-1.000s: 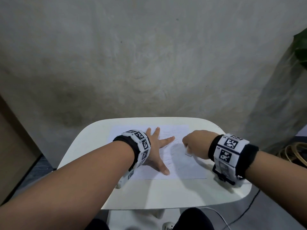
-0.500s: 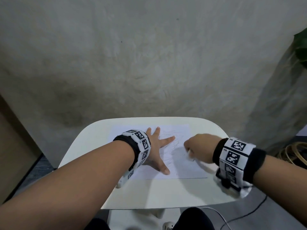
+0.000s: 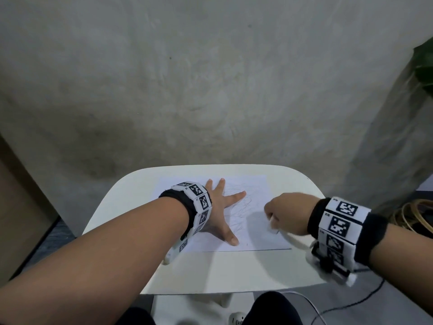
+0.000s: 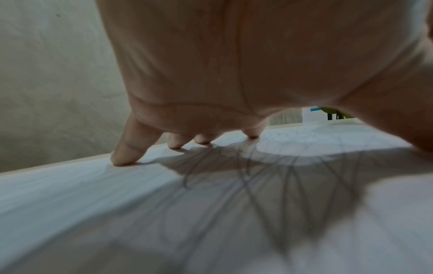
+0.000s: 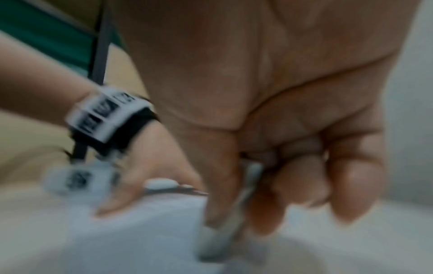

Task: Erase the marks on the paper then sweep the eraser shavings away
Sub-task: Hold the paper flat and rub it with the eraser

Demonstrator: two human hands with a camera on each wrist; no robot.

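Note:
A white sheet of paper (image 3: pixel 253 235) with grey pencil scribbles (image 3: pixel 239 205) lies on the small white table (image 3: pixel 222 273). My left hand (image 3: pixel 222 207) lies flat on the sheet's left half, fingers spread and pressing it down. In the left wrist view its fingertips (image 4: pixel 124 157) touch the paper (image 4: pixel 117 194), with the scribbles (image 4: pixel 269 176) beneath the palm. My right hand (image 3: pixel 283 214) is curled by the sheet's right edge and pinches a small white eraser (image 3: pixel 273 227) against the paper. The right wrist view is blurred; the eraser (image 5: pixel 220 241) shows between thumb and fingers there.
A bare concrete wall (image 3: pixel 210 78) stands close behind the table. Green leaves (image 3: pixel 424 64) hang at the far right, with coiled cable (image 3: pixel 412 214) on the floor below them. A thin cable (image 3: pixel 365 299) runs under the table's right side. A brown panel (image 3: pixel 16 207) stands at the left.
My right hand has slid with the eraser to the right and toward me, from the sheet's middle to its right edge. The left hand has stayed pressed on the paper.

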